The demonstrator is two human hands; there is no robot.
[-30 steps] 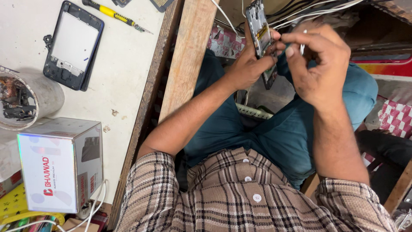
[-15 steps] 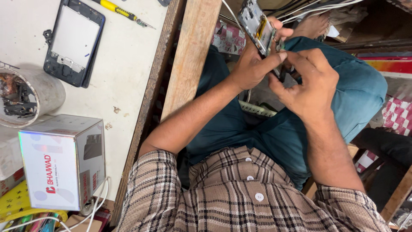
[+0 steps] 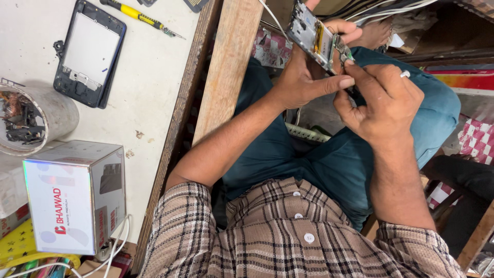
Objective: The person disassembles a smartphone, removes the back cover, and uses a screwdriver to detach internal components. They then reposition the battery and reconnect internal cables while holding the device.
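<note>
Metal-and-green opened phone board [image 3: 316, 35], cut off by the top edge, pinched in the left hand [image 3: 303, 82] above the lap, with right hand [image 3: 383, 105] fingertips nipping its lower corner, exact part too small to tell. Well left of the hands on the tabletop [image 3: 149, 98]: white-and-grey glossy box [image 3: 72, 195], dark phone frame [image 3: 90, 54], yellow screwdriver [image 3: 139, 15], grey cup [image 3: 36, 121] of scrap.

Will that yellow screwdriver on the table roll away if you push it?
Probably a little: the yellow screwdriver looks thin and round, lying flat on the white table. It seems light and stiff, so a nudge should slide or roll it easily. Nothing close beside it would stop it.
</note>
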